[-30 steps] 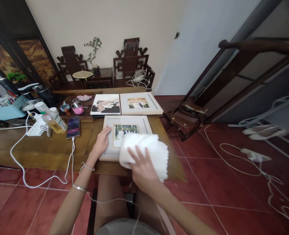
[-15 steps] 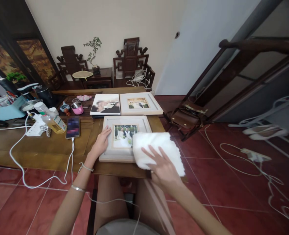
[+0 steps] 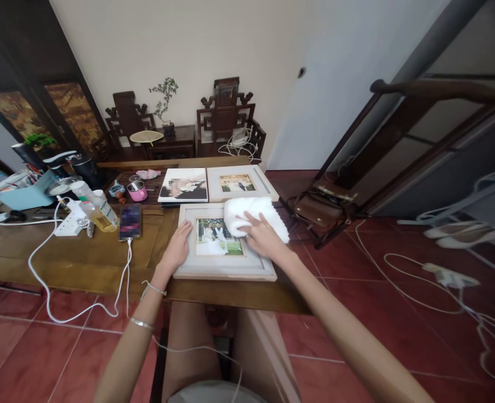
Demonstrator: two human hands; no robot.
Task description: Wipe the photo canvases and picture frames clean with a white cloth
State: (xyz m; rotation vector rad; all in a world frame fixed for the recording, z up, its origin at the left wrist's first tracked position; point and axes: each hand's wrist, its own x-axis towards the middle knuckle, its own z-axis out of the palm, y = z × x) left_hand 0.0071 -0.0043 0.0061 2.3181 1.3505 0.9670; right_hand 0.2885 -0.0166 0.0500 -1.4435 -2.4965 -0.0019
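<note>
A pale wooden picture frame (image 3: 223, 267) with a photo of a couple lies flat near the front edge of the wooden table (image 3: 79, 254). My left hand (image 3: 177, 249) rests flat on the frame's left border, fingers stretched out. My right hand (image 3: 264, 238) presses a white cloth (image 3: 251, 214) onto the frame's upper right corner, fingers spread over the cloth.
Behind the frame lie a second framed photo (image 3: 239, 183) and a photo print (image 3: 184, 185). To the left are a phone (image 3: 130, 221) on a white cable, a bottle (image 3: 96, 210), a power strip (image 3: 69, 224) and a pink cup (image 3: 137, 191). A brown bag (image 3: 320, 208) sits on the red tile floor.
My right hand has carried the white cloth from the frame's lower right edge up to its upper right corner. My left hand stays on the left border. The view shifted slightly downward.
</note>
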